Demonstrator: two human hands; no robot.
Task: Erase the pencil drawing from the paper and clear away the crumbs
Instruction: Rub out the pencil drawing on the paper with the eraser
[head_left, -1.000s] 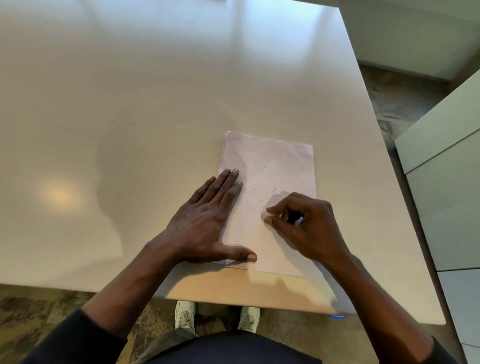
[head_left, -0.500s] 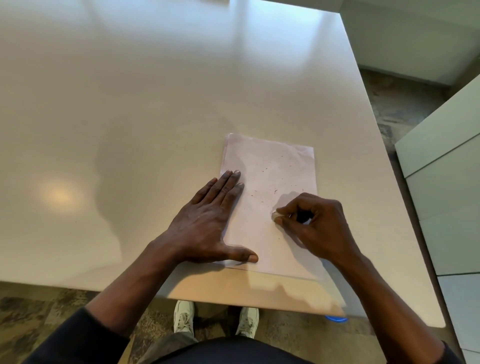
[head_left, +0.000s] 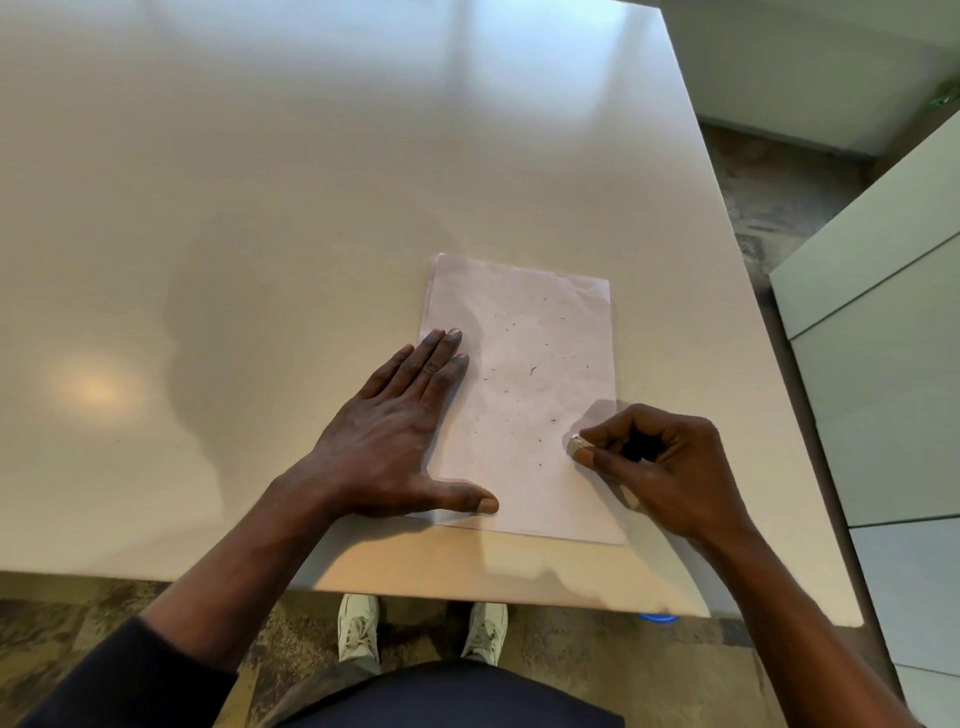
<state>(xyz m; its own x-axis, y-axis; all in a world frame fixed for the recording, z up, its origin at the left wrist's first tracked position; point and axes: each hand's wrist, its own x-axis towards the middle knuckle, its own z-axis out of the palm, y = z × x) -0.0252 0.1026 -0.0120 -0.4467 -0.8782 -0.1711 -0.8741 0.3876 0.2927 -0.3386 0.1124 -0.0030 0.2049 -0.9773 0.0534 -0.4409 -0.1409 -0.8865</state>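
Note:
A pale sheet of paper (head_left: 524, 332) lies on the white table near its front edge. Several small dark eraser crumbs (head_left: 532, 370) are scattered over its middle; no pencil drawing is visible. My left hand (head_left: 400, 436) lies flat, fingers spread, pressing down the paper's left edge, thumb along the lower part. My right hand (head_left: 660, 467) pinches a small whitish eraser (head_left: 576, 446) between thumb and forefinger at the paper's right edge, low on the sheet.
The white table (head_left: 260, 234) stretches far to the left and back. Its right edge runs close to the paper, with pale cabinets (head_left: 883, 338) beyond it. My shoes (head_left: 358, 629) show on the patterned floor below the front edge.
My right hand with the eraser has slid rightward from the middle of the sheet to its right edge. The left hand has stayed pressed on the paper.

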